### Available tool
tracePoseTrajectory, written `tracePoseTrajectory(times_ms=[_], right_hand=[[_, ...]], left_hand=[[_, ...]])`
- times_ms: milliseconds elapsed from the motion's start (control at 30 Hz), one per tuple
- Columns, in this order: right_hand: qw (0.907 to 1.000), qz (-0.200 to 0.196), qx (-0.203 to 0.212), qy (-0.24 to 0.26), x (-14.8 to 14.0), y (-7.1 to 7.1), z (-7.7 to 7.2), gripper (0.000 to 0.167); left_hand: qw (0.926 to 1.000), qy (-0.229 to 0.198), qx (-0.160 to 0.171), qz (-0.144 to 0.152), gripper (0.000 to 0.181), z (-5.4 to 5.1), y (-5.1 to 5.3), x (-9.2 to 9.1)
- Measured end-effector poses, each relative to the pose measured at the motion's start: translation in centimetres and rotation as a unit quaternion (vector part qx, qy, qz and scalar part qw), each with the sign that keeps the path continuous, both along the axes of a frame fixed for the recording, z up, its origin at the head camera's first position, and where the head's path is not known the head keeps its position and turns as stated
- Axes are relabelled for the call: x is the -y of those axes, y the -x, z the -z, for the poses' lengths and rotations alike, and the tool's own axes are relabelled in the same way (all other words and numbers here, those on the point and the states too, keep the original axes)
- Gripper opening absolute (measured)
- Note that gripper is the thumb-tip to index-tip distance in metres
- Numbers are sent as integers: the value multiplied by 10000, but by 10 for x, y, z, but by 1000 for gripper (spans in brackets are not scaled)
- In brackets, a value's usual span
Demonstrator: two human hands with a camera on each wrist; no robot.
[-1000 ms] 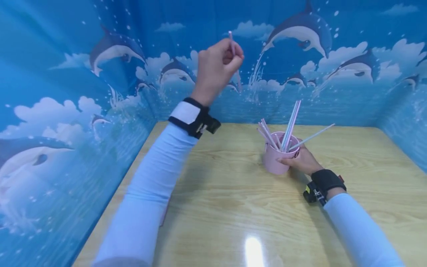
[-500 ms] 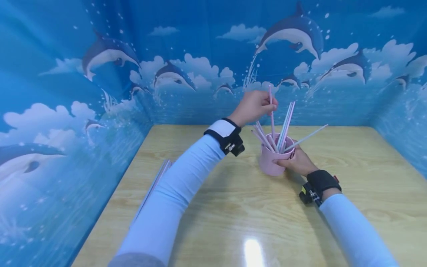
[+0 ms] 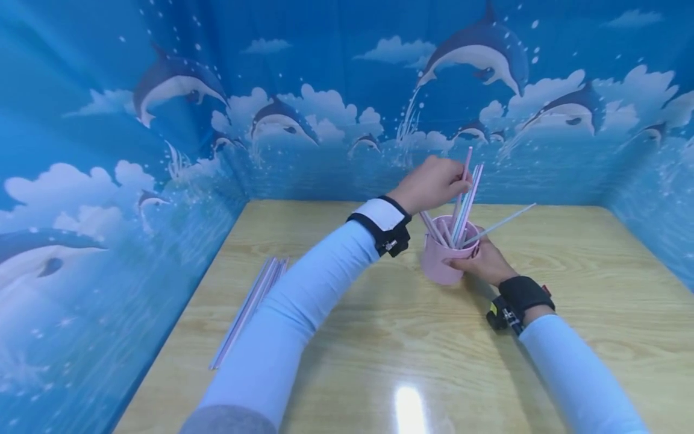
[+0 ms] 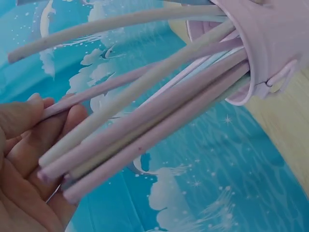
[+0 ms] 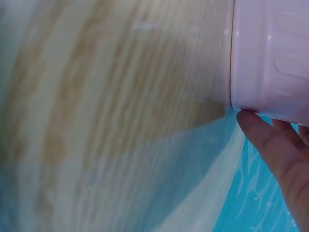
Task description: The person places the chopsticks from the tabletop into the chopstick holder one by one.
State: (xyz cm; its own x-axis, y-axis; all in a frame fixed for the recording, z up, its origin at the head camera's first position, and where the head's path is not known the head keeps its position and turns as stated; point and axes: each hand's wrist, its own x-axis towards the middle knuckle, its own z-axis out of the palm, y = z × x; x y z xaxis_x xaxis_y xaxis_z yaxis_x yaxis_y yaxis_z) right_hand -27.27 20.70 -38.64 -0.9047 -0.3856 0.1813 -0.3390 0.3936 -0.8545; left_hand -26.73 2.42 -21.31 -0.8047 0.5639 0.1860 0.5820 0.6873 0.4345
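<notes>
Pinching a slim pink straw, my left hand is above the pink bucket, thumb and fingers clamped together near the straw's upper end. Its long axis runs steeply down from those fingers, slightly tilted, the lower part inside the bucket's mouth. My right hand grips the bucket's side, thumb in front, so my left is nearer the straw. It looks straight, plain and smooth, much like the other straws in pink, cream and pale blue leaning there. A bundle of straws lies on the surface, well apart, to my left.
</notes>
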Motion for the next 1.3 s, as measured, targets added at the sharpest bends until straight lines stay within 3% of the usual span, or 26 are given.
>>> tracePoseTrajectory(times_ms=[200,367,467,567,700,800,867,933,1067,1133,1200,1300], right_hand=[[9994,162,230,-218,-1,-1,1,80],[9995,192,177,-199,-1,-1,1,82],[9997,143,189,-102,-1,-2,1,80],[9999,73,130,-82,1,-5,-2,77],[9998,-39,-190,51,7,-11,-12,72],[9991,-134,-337,198,10,-16,-19,69],[9989,-213,-346,233,12,-17,-20,68],[9987,-288,-350,246,12,-18,-21,68],[9980,-374,-467,210,8,-18,-21,67],[9979,-361,-507,176,7,-15,-19,68],[9982,-303,-517,88,6,-12,-17,69],[9986,-201,-478,-50,6,-5,-10,71]], left_hand=[[9993,336,125,100,16,3,0,-4],[9964,528,662,-15,25,6,-1,-2],[9951,197,928,-285,31,5,-3,5],[9937,-220,943,-567,34,-3,-6,18],[9916,-564,536,-1031,41,-14,-13,54],[9864,-298,-122,-1612,36,-6,-26,98],[9766,208,-431,-2097,28,13,-39,134],[9626,887,-390,-2530,25,41,-54,169],[9222,2294,708,-3033,28,100,-83,217],[8987,2718,1298,-3187,27,123,-94,231],[8791,2975,1634,-3346,31,138,-100,240],[8655,3117,1791,-3490,33,149,-105,245]])
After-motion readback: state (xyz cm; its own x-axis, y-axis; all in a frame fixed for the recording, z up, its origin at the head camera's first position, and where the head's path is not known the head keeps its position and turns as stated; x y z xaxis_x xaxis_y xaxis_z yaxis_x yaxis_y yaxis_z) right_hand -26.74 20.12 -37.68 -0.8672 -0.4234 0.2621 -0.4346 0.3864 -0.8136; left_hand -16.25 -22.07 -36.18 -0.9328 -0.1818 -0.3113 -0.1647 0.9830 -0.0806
